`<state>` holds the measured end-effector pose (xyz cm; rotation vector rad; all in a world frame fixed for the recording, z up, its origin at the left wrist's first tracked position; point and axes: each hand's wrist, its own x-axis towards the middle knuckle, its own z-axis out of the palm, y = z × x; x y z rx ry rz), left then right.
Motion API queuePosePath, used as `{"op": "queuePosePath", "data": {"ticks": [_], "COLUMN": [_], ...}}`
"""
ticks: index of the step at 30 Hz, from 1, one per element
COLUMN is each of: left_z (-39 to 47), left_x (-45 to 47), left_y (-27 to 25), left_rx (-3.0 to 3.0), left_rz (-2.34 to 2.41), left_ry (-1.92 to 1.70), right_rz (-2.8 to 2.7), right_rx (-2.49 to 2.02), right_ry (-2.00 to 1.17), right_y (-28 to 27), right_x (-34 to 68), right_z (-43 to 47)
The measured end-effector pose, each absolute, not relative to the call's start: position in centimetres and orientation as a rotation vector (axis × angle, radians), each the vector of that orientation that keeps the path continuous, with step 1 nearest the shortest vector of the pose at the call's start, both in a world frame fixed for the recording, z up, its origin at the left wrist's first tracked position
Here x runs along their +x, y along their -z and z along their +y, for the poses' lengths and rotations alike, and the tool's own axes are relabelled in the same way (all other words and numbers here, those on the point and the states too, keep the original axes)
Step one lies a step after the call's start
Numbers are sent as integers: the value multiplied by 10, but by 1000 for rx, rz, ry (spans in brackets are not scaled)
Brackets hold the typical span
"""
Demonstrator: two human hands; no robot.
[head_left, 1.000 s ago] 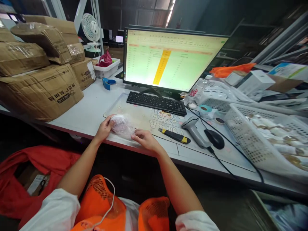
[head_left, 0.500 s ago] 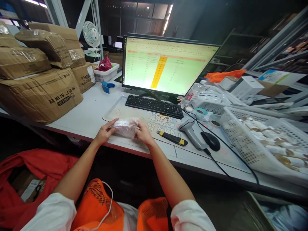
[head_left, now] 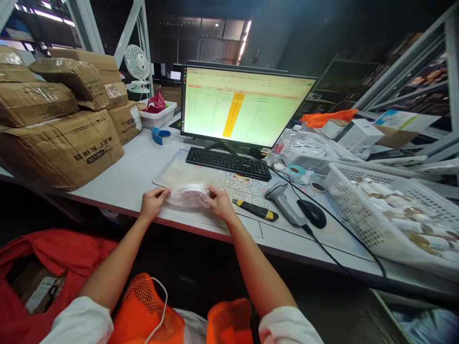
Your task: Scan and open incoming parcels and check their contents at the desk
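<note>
Cartons (head_left: 68, 155) are sitting far left on the surface (head_left: 136, 165). Left hand (head_left: 152, 203) is pinching one end of the clear-wrapped bundle (head_left: 184, 199) between thumb and fingers. Bundle is sitting at or just over the mat's (head_left: 172, 177) front edge; can't tell if touching. Probably light, wrap soft and slippery, white insert (head_left: 195, 188) likely stiffer; ends are offering best hold. Right hand (head_left: 220, 203) is pinching the other end. Utility knife (head_left: 255, 210) is lying near, further right.
</note>
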<state>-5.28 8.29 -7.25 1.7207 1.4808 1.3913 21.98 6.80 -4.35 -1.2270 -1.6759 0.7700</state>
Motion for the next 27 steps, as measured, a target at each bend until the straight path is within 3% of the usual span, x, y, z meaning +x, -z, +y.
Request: {"op": "queuePosePath", "data": {"ticks": [7, 10, 13, 17, 20, 27], "left_z": [86, 83, 77, 76, 85, 92], "left_x": [-64, -50, -21, 23, 57, 101], "left_y": [57, 51, 43, 29, 27, 52], "left_rx": [1929, 2168, 2344, 2653, 2705, 2629], "left_rz": [2020, 1920, 1850, 1410, 1000, 1077], "left_ry": [-1584, -1427, -1326, -1146, -881, -581], "right_rz": [-1792, -2039, -1860, -1414, -1354, -1421], "right_rx": [-1597, -1505, -1553, -2216, -2578, -2662], "right_ry": [-114, -207, -141, 76, -98, -118], "right_y": [56, 57, 41, 13, 12, 17], "right_x": [275, 295, 335, 401, 424, 416], "right_z": [29, 8, 2, 13, 24, 37]}}
